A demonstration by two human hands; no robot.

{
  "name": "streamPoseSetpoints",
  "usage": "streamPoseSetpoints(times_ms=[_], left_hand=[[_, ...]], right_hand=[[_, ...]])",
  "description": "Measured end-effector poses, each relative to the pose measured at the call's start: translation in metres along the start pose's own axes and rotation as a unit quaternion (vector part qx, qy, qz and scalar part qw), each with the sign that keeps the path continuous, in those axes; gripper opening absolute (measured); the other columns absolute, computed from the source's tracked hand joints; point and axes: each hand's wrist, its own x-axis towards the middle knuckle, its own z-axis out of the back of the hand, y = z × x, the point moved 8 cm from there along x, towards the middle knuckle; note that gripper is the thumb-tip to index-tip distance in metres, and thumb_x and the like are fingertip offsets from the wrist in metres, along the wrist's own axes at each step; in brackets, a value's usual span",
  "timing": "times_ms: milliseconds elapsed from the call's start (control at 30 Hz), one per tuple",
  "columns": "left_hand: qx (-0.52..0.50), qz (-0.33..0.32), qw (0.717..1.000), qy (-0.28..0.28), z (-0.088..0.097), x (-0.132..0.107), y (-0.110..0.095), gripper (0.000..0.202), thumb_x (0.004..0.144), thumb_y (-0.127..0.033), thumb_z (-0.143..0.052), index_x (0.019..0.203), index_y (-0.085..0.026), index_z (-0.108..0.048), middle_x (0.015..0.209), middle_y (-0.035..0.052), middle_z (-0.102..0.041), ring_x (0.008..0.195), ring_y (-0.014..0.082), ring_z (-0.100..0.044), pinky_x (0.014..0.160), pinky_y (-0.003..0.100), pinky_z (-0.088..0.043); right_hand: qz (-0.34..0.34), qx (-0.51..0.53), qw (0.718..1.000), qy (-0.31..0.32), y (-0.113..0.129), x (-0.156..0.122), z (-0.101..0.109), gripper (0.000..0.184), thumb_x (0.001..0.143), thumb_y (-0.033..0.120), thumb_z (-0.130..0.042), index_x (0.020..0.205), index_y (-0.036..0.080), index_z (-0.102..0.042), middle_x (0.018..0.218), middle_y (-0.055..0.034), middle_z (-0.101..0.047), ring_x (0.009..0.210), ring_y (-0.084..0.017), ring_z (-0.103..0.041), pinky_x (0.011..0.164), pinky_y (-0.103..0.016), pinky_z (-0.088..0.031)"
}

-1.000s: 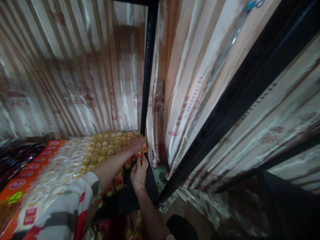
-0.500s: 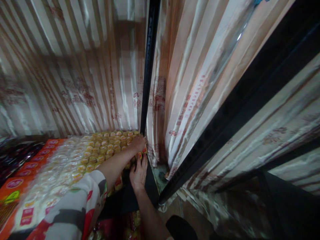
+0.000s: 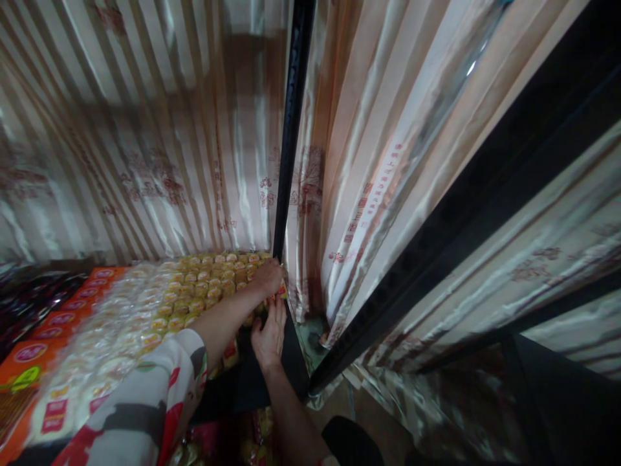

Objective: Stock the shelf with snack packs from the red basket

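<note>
Rows of small yellow wrapped packets point(image 3: 204, 288) cover the right part of a dark shelf point(image 3: 233, 393). My left hand point(image 3: 268, 278) reaches over them to the back right corner, beside the black post, its fingers curled down on a yellow-and-red packet point(image 3: 281, 292). The fingertips are partly hidden. Just below it, my right hand point(image 3: 270, 335) rests at the right end of the rows. Its fingers are stretched out and their tips touch the same packet; the thumb stands apart.
Clear-wrapped pale packets point(image 3: 116, 323), orange boxes point(image 3: 61, 318) and dark shiny packages point(image 3: 36, 291) lie to the left. A black upright post point(image 3: 291, 116) stands at the corner, and a thick black beam point(image 3: 436, 239) slants across the right. Printed curtains point(image 3: 169, 129) hang behind.
Both hands stay at the corner. My left hand has shifted very slightly, and less of the yellow-and-red packets shows between the hands. The view has moved a little.
</note>
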Motion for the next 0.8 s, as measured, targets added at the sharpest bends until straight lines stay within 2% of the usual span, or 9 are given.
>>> streamPoseSetpoints(times_ms=[300,600,700,800], left_hand=[[-0.004,0.004,1.000,-0.015,0.006,-0.006,0.004,0.032,0.079,-0.005,-0.046,0.105,-0.012,-0.063,0.107,0.0127,-0.060,0.107,0.0221,-0.051,0.090,0.032,-0.042],[-0.033,-0.007,0.999,-0.037,0.006,-0.009,0.008,0.026,0.076,-0.013,-0.055,0.100,-0.014,-0.064,0.106,0.0098,-0.061,0.106,0.0217,-0.052,0.096,0.034,-0.040],[-0.047,0.019,0.997,-0.062,0.013,-0.016,0.009,0.022,0.078,-0.016,-0.052,0.096,-0.014,-0.065,0.103,0.0100,-0.062,0.105,0.0224,-0.052,0.098,0.035,-0.039],[-0.062,0.080,0.990,-0.098,0.020,-0.031,0.010,0.027,0.083,-0.014,-0.040,0.096,-0.014,-0.064,0.101,0.0120,-0.061,0.102,0.0228,-0.053,0.094,0.035,-0.042]], right_hand=[[0.005,0.016,1.000,-0.019,-0.004,-0.001,-0.002,0.061,0.071,0.007,-0.042,0.132,0.006,-0.042,0.142,-0.0166,-0.036,0.135,-0.025,-0.024,0.109,-0.046,-0.029],[0.016,-0.002,0.999,-0.034,-0.006,-0.002,-0.003,0.058,0.072,0.008,-0.041,0.130,0.004,-0.043,0.142,-0.0193,-0.035,0.136,-0.026,-0.022,0.108,-0.048,-0.028],[0.024,0.003,0.999,-0.043,-0.005,-0.002,-0.003,0.059,0.072,0.008,-0.040,0.131,0.005,-0.041,0.140,-0.0186,-0.036,0.135,-0.026,-0.023,0.108,-0.048,-0.028],[0.035,0.004,0.998,-0.058,-0.007,-0.002,-0.002,0.058,0.073,0.009,-0.039,0.131,0.005,-0.040,0.139,-0.0192,-0.037,0.134,-0.026,-0.024,0.107,-0.049,-0.029]])
